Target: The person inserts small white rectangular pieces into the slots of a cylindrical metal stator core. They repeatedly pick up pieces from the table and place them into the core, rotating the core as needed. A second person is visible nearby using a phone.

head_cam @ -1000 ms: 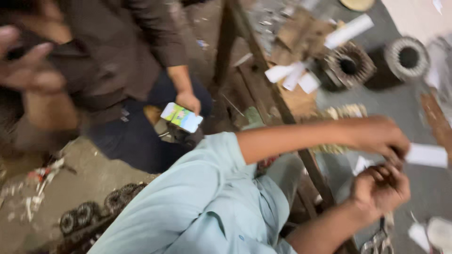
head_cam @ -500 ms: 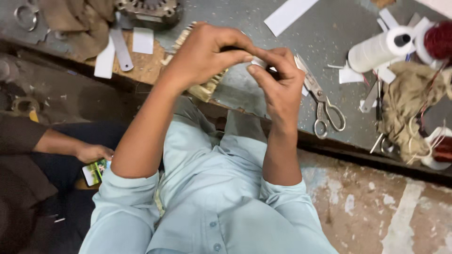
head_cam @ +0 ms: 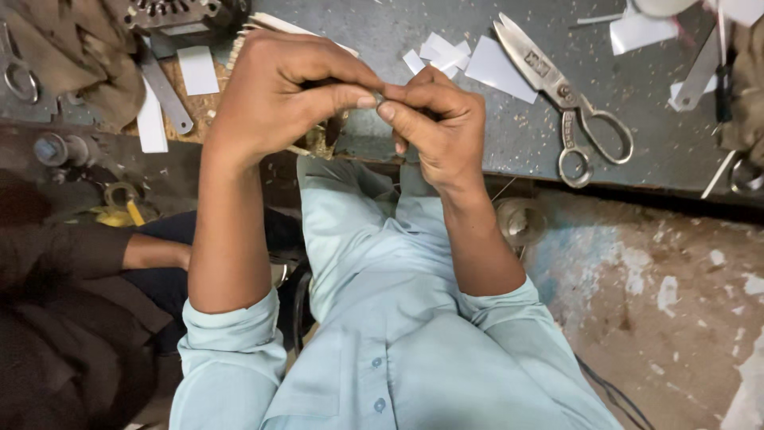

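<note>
My left hand (head_cam: 278,87) and my right hand (head_cam: 434,123) meet fingertip to fingertip over the near edge of the grey workbench (head_cam: 509,143). Between them they pinch a small thin piece (head_cam: 380,100); it is too small to tell what it is. Under my left hand lies a bundle of pale thin strips (head_cam: 259,24), mostly hidden by the hand. Both forearms come up from light blue rolled sleeves.
Large metal scissors (head_cam: 567,95) lie on the bench right of my hands, with white paper cut-offs (head_cam: 446,54) behind. A motor stator (head_cam: 171,12), brown cloth (head_cam: 72,56) and white strips (head_cam: 151,119) sit at left. A person in dark clothes (head_cam: 72,271) sits lower left. Concrete floor (head_cam: 668,295) at right.
The view swung from the seated person at my left to straight down over the bench. My hands, working together at the bench edge, now pinch at the fingertips.
</note>
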